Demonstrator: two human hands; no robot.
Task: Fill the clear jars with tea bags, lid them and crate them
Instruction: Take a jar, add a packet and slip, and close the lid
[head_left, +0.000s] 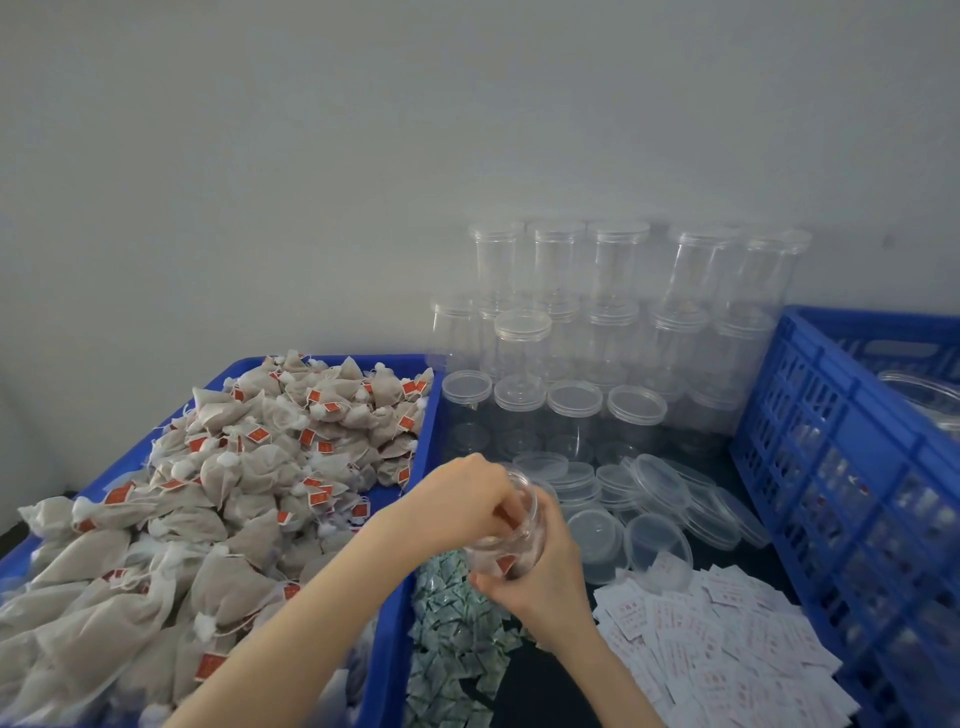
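Left hand (470, 501) fingers dip, curled, into the mouth of a small clear plastic jar (511, 540), apparently pressing tea bags down. The right hand (540, 582) grips the jar from below, tilting it leftward beside the blue tray's (400, 597) right edge, steadying it for filling.

Tea bag bin (405, 597) left; stacked jars (613, 322) behind loose lids (654, 499); crate (841, 467) right.
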